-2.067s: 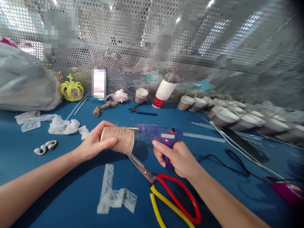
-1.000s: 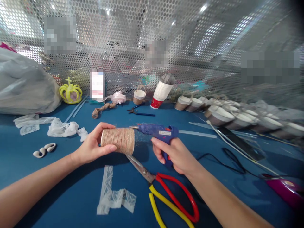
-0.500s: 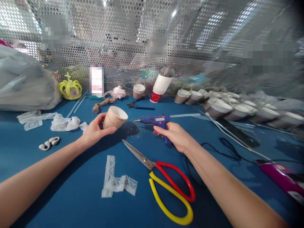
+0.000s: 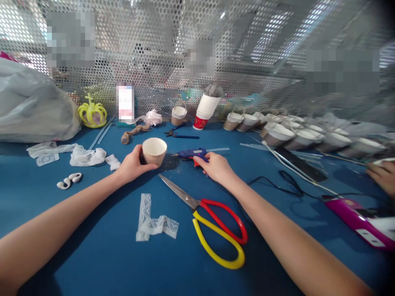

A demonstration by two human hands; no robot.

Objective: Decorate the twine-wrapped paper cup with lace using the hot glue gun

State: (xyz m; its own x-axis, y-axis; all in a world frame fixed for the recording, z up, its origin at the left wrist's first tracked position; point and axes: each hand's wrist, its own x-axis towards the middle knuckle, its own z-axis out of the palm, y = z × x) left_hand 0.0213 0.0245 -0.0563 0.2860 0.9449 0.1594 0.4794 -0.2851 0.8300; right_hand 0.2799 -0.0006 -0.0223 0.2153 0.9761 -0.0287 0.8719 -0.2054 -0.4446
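My left hand (image 4: 135,165) is closed around the side of a beige-wrapped paper cup (image 4: 153,158), which stands nearly upright with its white inside showing. In my right hand (image 4: 217,166) is a blue hot glue gun (image 4: 191,154), low over the table, its nozzle pointing left toward the cup. A clear glue stick (image 4: 218,149) sticks out of its back end. Just below the two hands lie large scissors (image 4: 189,200) with one red and one yellow handle. A strip of white lace (image 4: 156,225) rests to their left.
Twine (image 4: 133,133), pliers (image 4: 182,135) and a cup stack (image 4: 206,107) lie or stand behind my hands. Several wrapped cups (image 4: 280,135) line the right back. A purple power strip (image 4: 354,220), a dark phone (image 4: 304,164) and another person's hand (image 4: 384,176) are at right. White earphones (image 4: 70,180) lie left.
The cup has turned from tilted to nearly upright and shifted slightly right. My right hand has moved left and lowered the glue gun. Another person's hand has appeared at the right edge.
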